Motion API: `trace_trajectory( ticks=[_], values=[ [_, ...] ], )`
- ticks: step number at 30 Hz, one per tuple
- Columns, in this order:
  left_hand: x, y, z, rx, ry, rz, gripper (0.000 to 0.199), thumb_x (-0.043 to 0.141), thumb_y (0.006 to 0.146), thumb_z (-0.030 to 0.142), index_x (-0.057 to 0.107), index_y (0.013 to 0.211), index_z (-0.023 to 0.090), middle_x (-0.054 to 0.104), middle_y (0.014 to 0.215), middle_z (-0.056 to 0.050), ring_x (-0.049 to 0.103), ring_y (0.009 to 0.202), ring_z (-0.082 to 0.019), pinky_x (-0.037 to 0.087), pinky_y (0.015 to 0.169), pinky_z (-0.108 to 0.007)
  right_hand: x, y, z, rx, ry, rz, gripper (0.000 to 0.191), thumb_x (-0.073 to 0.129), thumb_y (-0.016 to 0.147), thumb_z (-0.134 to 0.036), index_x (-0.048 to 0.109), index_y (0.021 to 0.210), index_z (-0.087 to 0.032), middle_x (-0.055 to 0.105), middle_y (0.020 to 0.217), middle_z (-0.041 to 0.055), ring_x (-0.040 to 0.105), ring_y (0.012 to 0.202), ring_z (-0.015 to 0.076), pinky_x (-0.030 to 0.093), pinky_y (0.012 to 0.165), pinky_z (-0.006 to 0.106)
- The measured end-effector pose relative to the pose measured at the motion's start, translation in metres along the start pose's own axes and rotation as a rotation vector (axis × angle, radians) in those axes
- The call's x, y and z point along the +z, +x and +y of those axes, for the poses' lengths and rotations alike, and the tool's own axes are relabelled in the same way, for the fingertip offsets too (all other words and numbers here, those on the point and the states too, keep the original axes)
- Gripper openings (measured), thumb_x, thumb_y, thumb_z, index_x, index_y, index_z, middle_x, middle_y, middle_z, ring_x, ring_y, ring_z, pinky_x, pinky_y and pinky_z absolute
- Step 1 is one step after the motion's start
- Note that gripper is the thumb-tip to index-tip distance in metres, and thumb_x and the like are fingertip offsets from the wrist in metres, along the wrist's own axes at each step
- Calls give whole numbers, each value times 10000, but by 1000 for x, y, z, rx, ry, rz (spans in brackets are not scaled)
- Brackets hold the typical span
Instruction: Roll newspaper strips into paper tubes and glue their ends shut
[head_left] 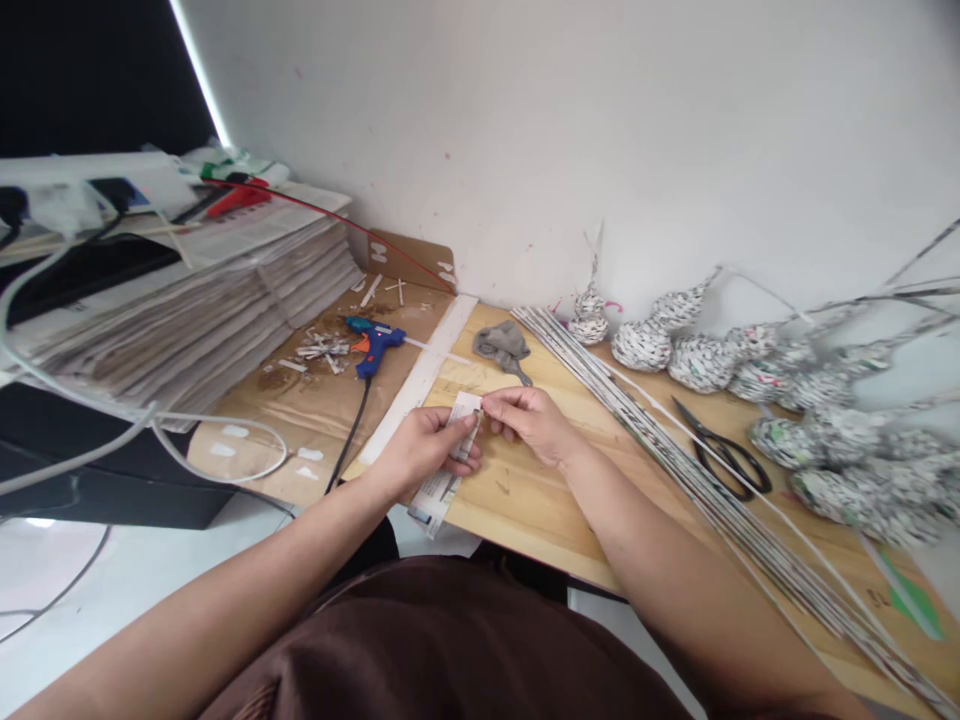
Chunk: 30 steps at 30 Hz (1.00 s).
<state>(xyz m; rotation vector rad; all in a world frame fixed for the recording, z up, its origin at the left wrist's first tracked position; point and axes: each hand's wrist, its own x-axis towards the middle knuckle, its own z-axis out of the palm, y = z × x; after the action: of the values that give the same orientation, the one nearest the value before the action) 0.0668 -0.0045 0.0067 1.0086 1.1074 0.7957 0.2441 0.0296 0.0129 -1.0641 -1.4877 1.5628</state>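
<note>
A strip of printed paper [434, 501] slants over the front edge of the wooden table, its lower end hanging past the edge. My left hand [431, 448] is closed on it, thumb on top. At the strip's upper end my right hand [525, 420] is closed in a pinch, thumb and index finger at its corner. Just beyond the hands lies a crumpled grey cloth [501, 345]. A blue glue gun [380, 347] rests on brown cardboard to the left, among small paper scraps [322, 350].
Long rolled paper sticks [645, 430] run diagonally at the right, beside black scissors [724, 455]. Woven paper gourd shapes [701, 362] line the wall. A stack of newspapers [195, 310] and white cables [150, 415] are at the left.
</note>
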Motion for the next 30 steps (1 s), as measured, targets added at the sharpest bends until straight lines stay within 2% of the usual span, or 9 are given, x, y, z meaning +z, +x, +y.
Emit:
trace_trajectory(
  ticks=[9,17,23,30],
  values=[
    [5,-4,4,1,48,19,391,662,771,478,654,908,112,700,672,-72,678,581,-153,565,572,-252,3,-2,-2,-23,-56,-5,277,673,779,-413,717,751,-141,571,592,-11,423,496,64,298,452,207],
    [7,-8,5,29,79,14,394,627,787,501,647,911,128,701,673,-73,687,612,-171,579,598,-291,-2,-2,-4,26,-37,-55,329,675,763,-448,717,780,-122,562,578,-8,435,493,64,292,439,195],
    [7,-8,3,35,80,21,394,584,816,505,629,938,133,698,671,-72,683,608,-170,577,588,-291,-1,-1,-1,60,-12,11,325,710,737,-418,740,859,-118,557,547,-17,427,473,60,279,425,193],
    [8,-7,1,58,116,28,428,597,789,545,626,920,138,697,661,-73,686,604,-179,576,566,-287,4,0,0,44,20,58,300,762,673,-414,735,772,-132,609,589,6,454,504,74,266,418,197]
  ],
)
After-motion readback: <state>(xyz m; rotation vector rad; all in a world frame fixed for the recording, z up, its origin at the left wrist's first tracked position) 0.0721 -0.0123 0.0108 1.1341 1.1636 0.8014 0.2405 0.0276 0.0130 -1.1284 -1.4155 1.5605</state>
